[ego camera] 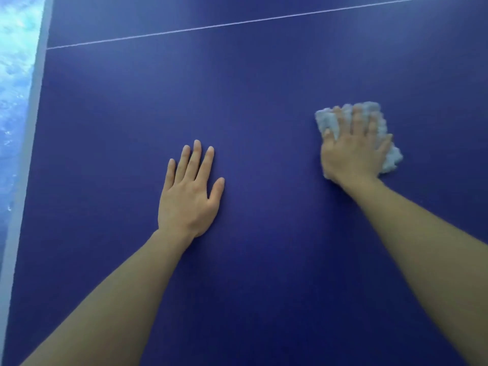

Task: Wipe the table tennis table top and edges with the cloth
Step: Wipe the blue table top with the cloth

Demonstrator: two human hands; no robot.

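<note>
1. Head view: dark blue worktop (264, 83) fills nearly the whole frame. A thin white line (211, 27) crosses it at the far side, rising slightly toward the right.
2. Head view: pale band of the worktop's edge (34, 88) runs down the left side; beyond it, a mottled blue-white floor (13, 75), out of focus.
3. Head view: left hand (188, 196) lies palm-down on the worktop, left of centre. Grip open flat: fingers straight and slightly spread, holding nothing.
4. Head view: right hand (353, 151) is to the right and a little farther away, pressing down on a fluffy light-blue cloth (369, 114). Fingers extended and spread over the cloth, not curled round it.
5. Head view: cloth sits on the worktop under the right hand, showing past the fingertips and on the hand's right side. Well apart from the left hand.
6. Head view: both bare forearms enter from the near edge.
</note>
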